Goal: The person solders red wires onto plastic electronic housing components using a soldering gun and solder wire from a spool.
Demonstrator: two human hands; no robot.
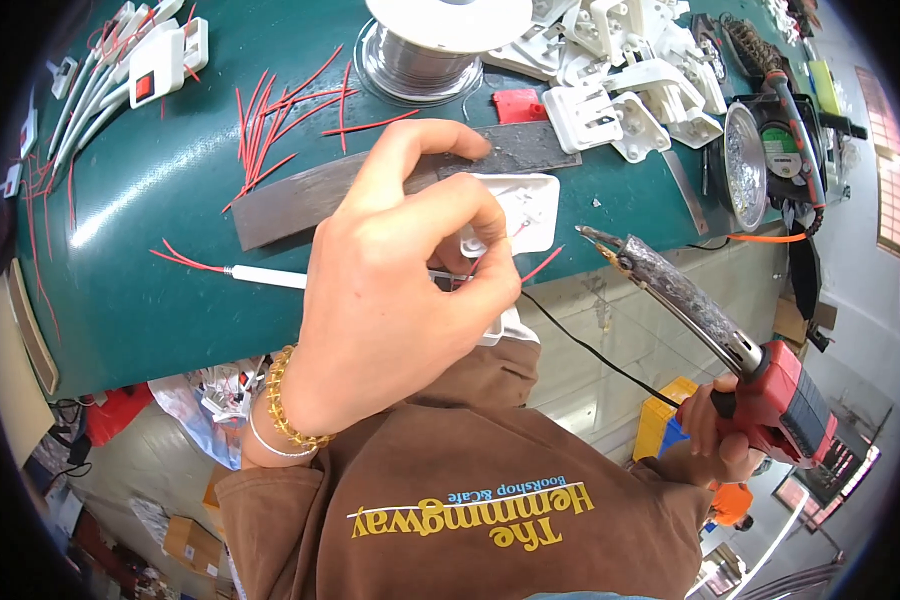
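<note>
My left hand (390, 250) is closed in a pinch over the table's near edge, its thumb and finger on a short red wire (542, 263). Just beyond the fingertips lies a white plastic housing (532, 208); the hand partly covers it. A white cable (270, 277) with two red wire ends runs from the left under this hand. What sits below the palm is mostly hidden. Out to the right, my right hand (720, 430) grips a red soldering gun (785, 400). Its metal tip points up and left toward the housing, apart from it.
A dark metal bar (290, 205) lies across the green table (150, 330). Behind it are loose red wires (260, 130) and a solder spool (420, 65). White plastic parts (660, 90) pile up at the back right, near a round metal dish (745, 165). Cabled switches (157, 65) fill the far left.
</note>
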